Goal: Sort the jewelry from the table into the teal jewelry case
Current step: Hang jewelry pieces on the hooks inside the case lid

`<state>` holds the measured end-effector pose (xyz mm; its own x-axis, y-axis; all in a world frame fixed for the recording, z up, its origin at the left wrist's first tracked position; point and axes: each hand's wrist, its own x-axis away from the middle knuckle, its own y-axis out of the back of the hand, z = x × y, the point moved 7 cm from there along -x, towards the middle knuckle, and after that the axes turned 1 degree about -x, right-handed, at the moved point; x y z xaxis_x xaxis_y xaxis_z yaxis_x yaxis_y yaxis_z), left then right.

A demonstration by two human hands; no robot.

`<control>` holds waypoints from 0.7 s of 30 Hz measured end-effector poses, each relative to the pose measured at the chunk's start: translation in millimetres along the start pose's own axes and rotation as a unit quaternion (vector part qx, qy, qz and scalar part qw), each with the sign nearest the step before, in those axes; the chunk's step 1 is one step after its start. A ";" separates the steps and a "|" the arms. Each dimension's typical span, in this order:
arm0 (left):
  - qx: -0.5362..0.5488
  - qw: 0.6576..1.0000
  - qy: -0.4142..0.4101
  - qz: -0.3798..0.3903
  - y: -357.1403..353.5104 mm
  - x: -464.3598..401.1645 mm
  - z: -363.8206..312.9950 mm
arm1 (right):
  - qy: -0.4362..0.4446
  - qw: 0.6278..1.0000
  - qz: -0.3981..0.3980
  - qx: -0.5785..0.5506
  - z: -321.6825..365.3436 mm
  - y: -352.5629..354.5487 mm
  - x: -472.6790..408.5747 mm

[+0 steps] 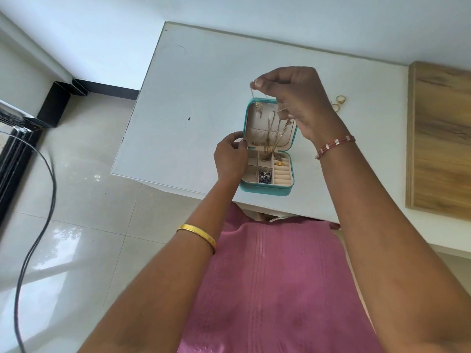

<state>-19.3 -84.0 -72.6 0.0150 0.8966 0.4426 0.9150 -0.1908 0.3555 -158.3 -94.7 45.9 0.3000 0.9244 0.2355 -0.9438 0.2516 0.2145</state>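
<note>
Your left hand (230, 159) grips the left edge of the one square teal jewelry case (267, 189), open on the white table (193, 103); your right hand (293, 100) pinches a thin chain (251, 94) above its lid; beyond, two gold rings (338, 103) lie.

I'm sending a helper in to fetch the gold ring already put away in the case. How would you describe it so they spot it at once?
On the white table lies an open teal jewelry case. In its lower half, look at the cream ring-roll column on the right side. The domed gold ring sits near its top, unlike the dark purple beaded cluster to its left.
</note>
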 end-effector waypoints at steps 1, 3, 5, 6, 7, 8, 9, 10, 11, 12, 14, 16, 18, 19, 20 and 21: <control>0.002 1.000 0.000 0.000 0.0 0.5 -0.6 | 0.000 0.999 0.031 -0.031 0.0 -3.7 0.9; 0.002 1.000 0.001 0.000 0.4 0.6 -0.5 | -0.002 0.994 0.083 -0.073 -0.7 -9.2 4.5; 0.004 1.000 0.003 -0.002 0.4 0.2 -0.3 | -0.009 0.988 0.121 -0.091 -0.6 -11.6 10.9; 0.005 1.000 0.004 -0.003 0.5 -0.1 -0.2 | -0.010 0.986 0.141 -0.091 0.6 -12.3 15.2; 0.004 1.000 0.003 -0.004 0.8 0.5 -0.7 | -0.010 0.983 0.163 -0.085 1.8 -12.9 19.9; 0.003 1.000 0.001 -0.006 1.6 0.3 -1.0 | -0.011 0.979 0.186 -0.081 2.4 -12.7 24.4; 0.000 1.000 -0.002 -0.007 2.4 0.5 -1.5 | -0.012 0.975 0.205 -0.083 2.5 -11.6 28.3; -0.002 1.000 -0.005 -0.005 2.8 1.0 -2.1 | -0.012 0.971 0.218 -0.093 2.0 -9.5 31.3; -0.001 1.000 -0.006 -0.001 2.6 1.6 -2.6 | -0.013 0.968 0.226 -0.106 1.3 -6.4 33.2; 0.004 1.000 -0.005 0.001 2.4 1.8 -2.4 | -0.013 0.968 0.226 -0.113 0.4 -2.6 34.1; 0.006 1.000 0.003 -0.001 2.7 1.6 -1.6 | -0.011 0.972 0.210 -0.106 -1.1 6.8 35.5; 0.000 1.000 0.006 -0.002 3.0 2.3 -1.2 | -0.007 0.976 0.195 -0.099 -0.5 16.3 38.7; -0.007 1.000 0.001 -0.004 4.1 4.6 -2.2 | -0.009 0.982 0.168 -0.086 -0.4 27.8 42.5; -0.011 1.000 -0.002 -0.005 4.1 5.7 -2.7 | -0.014 0.986 0.145 -0.076 -1.7 35.0 43.8; -0.016 1.000 -0.004 -0.005 4.2 6.9 -3.1 | -0.022 0.991 0.116 -0.068 -4.4 42.5 44.6; -0.020 1.000 -0.005 -0.005 4.0 7.9 -3.1 | -0.030 0.994 0.086 -0.068 -8.0 49.2 44.6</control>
<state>-16.8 -78.9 -65.1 0.0098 0.9021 0.4313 0.8986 -0.1972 0.3920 -192.4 -38.8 59.4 0.1367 0.9392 0.3149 -0.9906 0.1315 0.0376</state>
